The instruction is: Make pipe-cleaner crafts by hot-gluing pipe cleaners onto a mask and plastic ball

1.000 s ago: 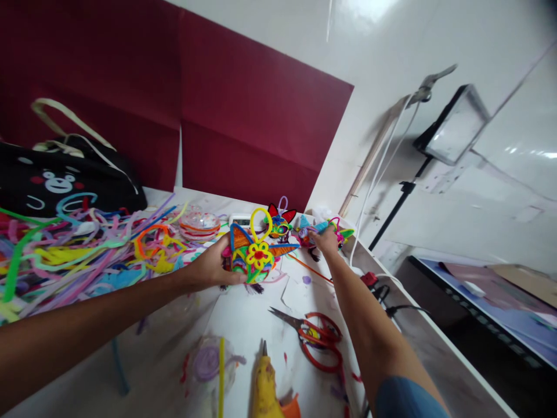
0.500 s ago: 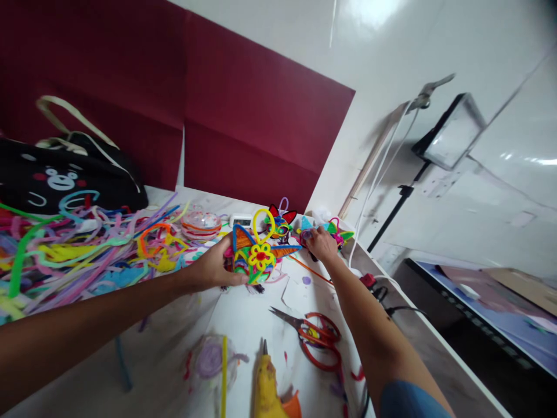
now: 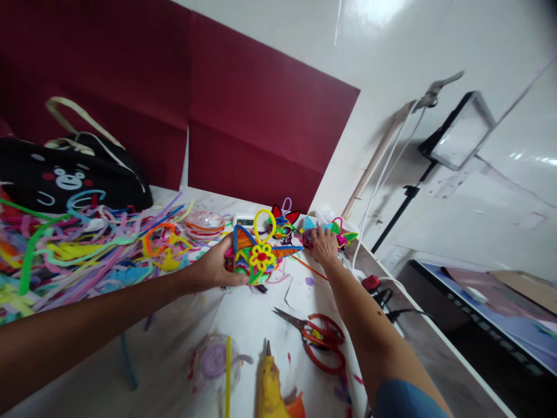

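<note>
My left hand (image 3: 220,266) is closed around a pipe-cleaner figure (image 3: 261,256) with blue-edged orange ears, a yellow loop on top and a yellow flower on its front. Farther back on the right, my right hand (image 3: 324,244) has its fingers bent down over a pipe-cleaner piece with a light blue ear (image 3: 308,224); the fingertips are partly hidden. Beside that hand sits another pipe-cleaner figure (image 3: 340,232) with green and pink parts. A red-eared pipe-cleaner figure (image 3: 282,225) stands between my two hands, toward the wall.
Red-handled scissors (image 3: 319,339) and a yellow glue gun (image 3: 272,386) lie in front. Loose pipe cleaners (image 3: 100,249) heap up at the left, before a black bag (image 3: 73,174). A power strip (image 3: 372,283) with cables runs along the right edge. A lamp stand (image 3: 402,200) rises behind.
The camera view has shifted slightly. My right hand has spread a little lower over the light-blue-eared piece. My left hand keeps its hold on the orange-eared figure.
</note>
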Available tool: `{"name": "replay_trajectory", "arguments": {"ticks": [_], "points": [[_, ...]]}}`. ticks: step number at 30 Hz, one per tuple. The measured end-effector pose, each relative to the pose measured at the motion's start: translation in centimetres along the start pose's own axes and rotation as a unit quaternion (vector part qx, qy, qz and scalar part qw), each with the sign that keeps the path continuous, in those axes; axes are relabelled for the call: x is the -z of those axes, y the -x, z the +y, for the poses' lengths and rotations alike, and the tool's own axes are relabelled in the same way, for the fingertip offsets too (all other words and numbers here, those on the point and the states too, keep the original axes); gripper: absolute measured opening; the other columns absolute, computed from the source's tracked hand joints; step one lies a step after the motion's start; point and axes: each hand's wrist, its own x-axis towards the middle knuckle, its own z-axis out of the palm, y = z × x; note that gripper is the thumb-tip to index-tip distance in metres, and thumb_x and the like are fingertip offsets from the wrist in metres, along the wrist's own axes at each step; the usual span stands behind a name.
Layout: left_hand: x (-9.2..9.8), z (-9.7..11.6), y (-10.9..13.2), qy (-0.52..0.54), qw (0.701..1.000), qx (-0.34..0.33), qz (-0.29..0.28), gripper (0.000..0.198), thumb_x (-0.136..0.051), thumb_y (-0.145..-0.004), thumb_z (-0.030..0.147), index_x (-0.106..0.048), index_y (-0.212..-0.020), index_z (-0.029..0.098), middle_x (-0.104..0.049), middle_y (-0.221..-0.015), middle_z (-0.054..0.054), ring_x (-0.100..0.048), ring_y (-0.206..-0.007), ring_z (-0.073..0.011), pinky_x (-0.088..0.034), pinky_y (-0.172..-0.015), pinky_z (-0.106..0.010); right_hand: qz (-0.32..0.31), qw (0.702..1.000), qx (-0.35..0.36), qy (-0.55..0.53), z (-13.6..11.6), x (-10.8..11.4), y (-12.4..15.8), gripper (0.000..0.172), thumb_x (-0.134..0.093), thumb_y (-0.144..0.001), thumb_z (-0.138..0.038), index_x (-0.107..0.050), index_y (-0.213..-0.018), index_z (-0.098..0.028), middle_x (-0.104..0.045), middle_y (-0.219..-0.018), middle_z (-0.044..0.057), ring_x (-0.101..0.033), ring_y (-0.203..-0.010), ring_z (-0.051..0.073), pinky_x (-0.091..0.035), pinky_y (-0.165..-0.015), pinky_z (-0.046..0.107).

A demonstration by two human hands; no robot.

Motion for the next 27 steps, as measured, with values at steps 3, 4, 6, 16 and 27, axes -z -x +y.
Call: {"name": "replay_trajectory", "arguments": {"ticks": [3,4,6,16,27], "points": [[-0.2,0.2,0.0,0.0,1.0,0.0,0.003,0.085,-0.084,-0.059,0.024,-0.035,-0.128,0.019,-0.063,-0.122,-0.013,-0.064,-0.11,-0.03,-0.056,-0.089,-0.036,0.018,1.0,0.017,0.017,-0.1,-0.1,-0.1,0.036,-0.057,-0.092,-0.032,-0.054,-0.124,-0.017,-0.053,-0.13,0.01,-0.055,-0.113,0.025,-0.048,-0.092,0.047],[-0.3,0.3,0.0,0.0,1.0,0.001,0.004,0.085,-0.084,-0.059,0.023,-0.035,-0.128,0.019,-0.063,-0.123,-0.013,-0.064,-0.11,-0.0302,-0.056,-0.088,-0.036,0.024,0.999,0.021,0.021,-0.2,-0.2,-0.2,0.036,-0.057,-0.092,-0.032,-0.054,-0.124,-0.017,-0.053,-0.129,0.01,-0.055,-0.113,0.025,-0.048,-0.092,0.047],[-0.5,0.6,0.1,-0.003,1.0,0.007,0.005,0.084,-0.084,-0.059,0.023,-0.035,-0.128,0.019,-0.063,-0.123,-0.013,-0.064,-0.11,-0.0303,-0.056,-0.088,-0.036,0.031,0.999,0.026,0.027,-0.2,-0.4,-0.3,0.035,-0.057,-0.092,-0.032,-0.054,-0.123,-0.017,-0.055,-0.128,0.01,-0.056,-0.111,0.025,-0.048,-0.091,0.046],[-0.4,0.8,0.3,-0.021,0.999,0.023,0.012,0.079,-0.084,-0.058,0.024,-0.038,-0.122,0.018,-0.066,-0.117,-0.012,-0.068,-0.101,-0.0279,-0.057,-0.087,-0.037,0.036,0.998,0.043,0.023,0.0,-0.9,-0.7,0.032,-0.058,-0.092,-0.032,-0.057,-0.119,-0.015,-0.06,-0.119,0.009,-0.061,-0.104,0.022,-0.052,-0.087,0.044],[-0.4,0.5,0.3,-0.028,0.999,0.021,0.021,0.084,-0.085,-0.057,0.026,-0.038,-0.126,0.019,-0.065,-0.12,-0.012,-0.065,-0.107,-0.0315,-0.055,-0.092,-0.044,0.02,0.999,0.042,-0.01,0.1,-1.2,-1.1,0.034,-0.058,-0.092,-0.034,-0.057,-0.12,-0.016,-0.059,-0.121,0.009,-0.06,-0.105,0.023,-0.051,-0.088,0.044]]}}
